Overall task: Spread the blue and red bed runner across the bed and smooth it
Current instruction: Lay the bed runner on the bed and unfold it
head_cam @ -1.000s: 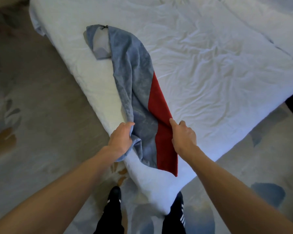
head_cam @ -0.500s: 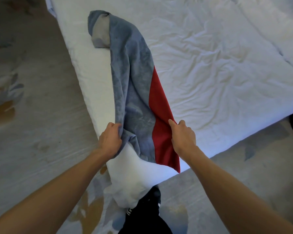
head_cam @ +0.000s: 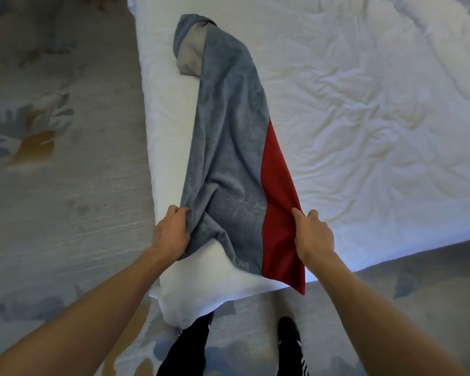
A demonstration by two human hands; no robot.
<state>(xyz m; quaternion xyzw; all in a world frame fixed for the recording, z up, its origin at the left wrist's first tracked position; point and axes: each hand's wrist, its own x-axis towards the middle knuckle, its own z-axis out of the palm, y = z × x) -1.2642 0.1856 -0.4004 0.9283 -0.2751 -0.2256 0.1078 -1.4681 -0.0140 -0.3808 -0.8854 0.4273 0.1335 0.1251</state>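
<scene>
The blue and red bed runner [head_cam: 228,147] lies bunched in a long narrow strip along the left edge of the white bed [head_cam: 364,118]. Its far end is folded over, showing a grey underside. My left hand [head_cam: 171,234] grips the blue edge at the near end. My right hand [head_cam: 312,234] pinches the red edge opposite. The near end of the runner hangs over the bed's corner, its red tip drooping lowest.
The white duvet is wrinkled across the bed, and its corner [head_cam: 190,302] droops toward the floor. Patterned grey carpet [head_cam: 60,158] surrounds the bed on the left and in front. My black shoes and trousers [head_cam: 288,337] stand at the corner.
My hands have drawn apart, widening the runner's near end. The view has shifted so the strip runs more straight away from me. My feet have stepped rightward around the corner.
</scene>
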